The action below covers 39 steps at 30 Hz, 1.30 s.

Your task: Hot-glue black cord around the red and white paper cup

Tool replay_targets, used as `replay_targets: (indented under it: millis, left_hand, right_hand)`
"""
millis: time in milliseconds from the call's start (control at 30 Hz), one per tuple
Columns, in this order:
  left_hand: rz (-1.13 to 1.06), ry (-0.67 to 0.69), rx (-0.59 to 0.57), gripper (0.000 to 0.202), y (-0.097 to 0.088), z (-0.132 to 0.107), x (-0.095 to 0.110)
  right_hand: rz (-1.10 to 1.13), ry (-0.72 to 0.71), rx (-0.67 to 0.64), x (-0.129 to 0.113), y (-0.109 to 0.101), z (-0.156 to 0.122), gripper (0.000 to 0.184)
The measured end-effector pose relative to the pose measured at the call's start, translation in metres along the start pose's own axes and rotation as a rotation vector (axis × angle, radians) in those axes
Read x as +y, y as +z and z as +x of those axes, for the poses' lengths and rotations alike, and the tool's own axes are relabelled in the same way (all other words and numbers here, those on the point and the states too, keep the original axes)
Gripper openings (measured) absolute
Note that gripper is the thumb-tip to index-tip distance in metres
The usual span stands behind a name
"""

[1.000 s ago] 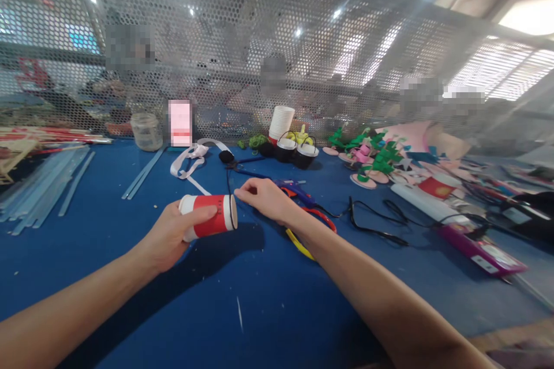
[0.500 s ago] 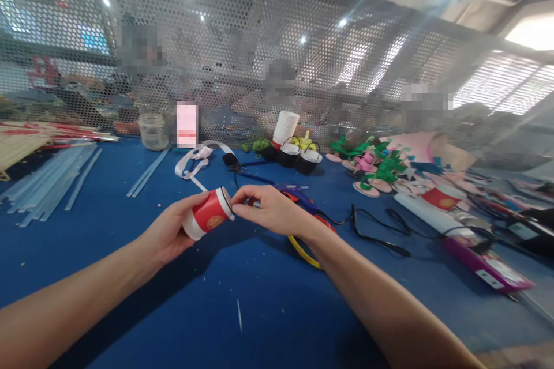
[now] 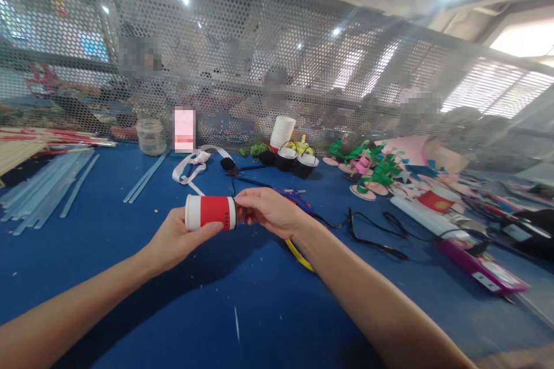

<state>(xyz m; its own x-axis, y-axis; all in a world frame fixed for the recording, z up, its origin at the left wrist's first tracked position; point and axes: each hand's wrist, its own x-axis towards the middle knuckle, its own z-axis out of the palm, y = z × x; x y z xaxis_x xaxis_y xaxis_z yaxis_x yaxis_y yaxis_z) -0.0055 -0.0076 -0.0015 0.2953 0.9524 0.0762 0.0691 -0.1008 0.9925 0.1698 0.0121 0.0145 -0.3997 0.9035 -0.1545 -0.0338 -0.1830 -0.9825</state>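
Note:
A red and white paper cup (image 3: 212, 212) lies sideways in my left hand (image 3: 175, 242), its rolled rim pointing left. The thumb presses along the red band and the other fingers are behind the cup. Around the cup's right end runs a thin black strip (image 3: 236, 213). My right hand (image 3: 268, 210) is at that end, fingers curled together and touching the strip; whatever is between the fingertips is hidden. Beyond my right wrist lies a blue glue gun (image 3: 298, 200), and a yellow ring-shaped piece (image 3: 300, 256) is partly covered by the forearm.
Glue sticks (image 3: 52, 187) lie at left near a glass jar (image 3: 151, 137) and a phone (image 3: 184, 130). Small black buckets (image 3: 306, 166), stacked white cups (image 3: 283, 131) and green craft pieces (image 3: 383, 173) stand at the back. A black cable (image 3: 372, 245) leads to a purple box (image 3: 482, 268).
My left hand has turned the cup from tilted to nearly level, bringing small black print on its red band into view. The right hand stays at the strip end. The camera view has shifted slightly.

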Motion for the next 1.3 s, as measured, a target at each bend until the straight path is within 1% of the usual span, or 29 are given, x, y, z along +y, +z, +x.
replay_targets:
  millis: [67,133,200,267,333,367,433,500,567,600,667,800,867,967,1100,1167,1233,1267,1300]
  left_hand:
    - [0.018,0.004,-0.014,0.015,-0.001,0.000,0.002]
    - [-0.017,-0.024,-0.020,0.014,-0.002,0.001,0.005]
    - [-0.131,-0.091,-0.026,0.017,-0.003,0.003,0.008]
    - [-0.296,-0.188,-0.056,0.021,-0.005,0.005,0.010]
    - [-0.427,-0.278,-0.109,0.024,-0.006,0.007,0.010]
    - [-0.460,-0.304,-0.123,0.023,-0.007,0.007,0.009]
    - [-0.467,-0.323,-0.106,0.019,-0.007,0.008,0.007]
    - [-0.426,-0.309,-0.057,0.018,-0.006,0.009,0.004]
    - [-0.377,-0.286,-0.023,0.018,-0.006,0.008,0.002]
    - [-0.356,-0.278,-0.018,0.018,-0.005,0.008,0.002]
    - [-0.328,-0.264,-0.023,0.018,-0.005,0.007,0.001]
    - [-0.289,-0.256,-0.048,0.014,-0.002,0.005,0.001]
    - [-0.280,-0.272,-0.065,0.014,0.000,0.003,0.000]
    - [-0.281,-0.299,-0.050,0.014,0.002,0.001,0.000]
    - [-0.302,-0.315,-0.017,0.011,0.004,0.000,0.001]
    - [-0.317,-0.328,-0.013,0.011,0.004,0.000,0.002]
    - [-0.320,-0.350,-0.003,0.014,0.004,0.000,0.003]
    - [-0.314,-0.358,0.001,0.016,0.003,0.000,0.003]
    - [-0.304,-0.362,0.001,0.017,0.003,0.001,0.003]
  right_hand:
    - [-0.019,-0.027,0.022,0.002,0.000,0.002,0.013]
    - [-0.061,-0.077,0.049,0.003,0.001,0.003,0.014]
    - [-0.123,-0.133,0.073,0.004,0.002,0.003,0.015]
    - [-0.204,-0.188,0.088,0.005,0.005,0.001,0.015]
    - [-0.304,-0.246,0.073,0.004,0.008,-0.001,0.014]
    - [-0.363,-0.271,0.058,0.004,0.009,-0.003,0.013]
    - [-0.496,-0.315,0.070,0.004,0.011,-0.005,0.010]
    - [-0.614,-0.350,0.153,0.004,0.010,-0.005,0.009]
    - [-0.677,-0.377,0.238,0.004,0.007,-0.004,0.011]
    - [-0.693,-0.384,0.249,0.004,0.007,-0.003,0.014]
    - [-0.715,-0.404,0.217,0.005,0.007,-0.002,0.020]
    - [-0.688,-0.505,0.048,0.006,0.014,-0.006,0.030]
    - [-0.649,-0.496,-0.012,0.005,0.019,-0.011,0.033]
    - [-0.600,-0.425,-0.029,0.005,0.026,-0.017,0.034]
    - [-0.618,-0.472,-0.048,0.002,0.027,-0.018,0.034]
    - [-0.675,-0.495,0.027,-0.004,0.020,-0.016,0.030]
    - [-0.773,-0.495,0.193,-0.013,0.004,-0.014,0.024]
    - [-0.836,-0.477,0.292,-0.018,-0.007,-0.013,0.022]
    - [-0.891,-0.431,0.383,-0.022,-0.019,-0.012,0.021]
